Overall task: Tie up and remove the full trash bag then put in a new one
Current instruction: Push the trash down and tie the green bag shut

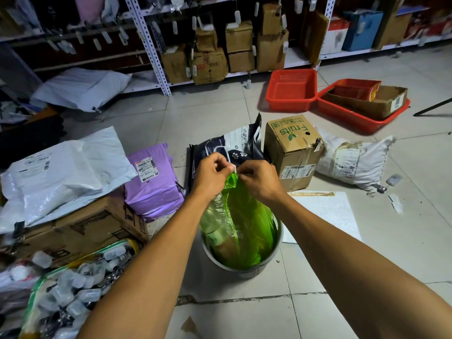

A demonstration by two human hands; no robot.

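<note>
While both hands meet above the round grey plastic bin (244, 266), the head view shows the see-through green plastic trash bag (241, 216) pulled up tall out of it. The left hand (212, 176) and the right hand (260, 181) each pinch the bunched top of the bag, with fingers (226, 167) closed tight on a pale bit at its tip, which may be a string; it is too small to tell. The top is gathered like this so it can be knotted and nothing spills. The bottom of the bag sits inside the bin on the tiled floor (244, 314), so it has not been lifted out yet. Behind the hands stand a dark printed pouch with paw marks (227, 148) and a brown cardboard box marked Fruits (292, 152).
</note>
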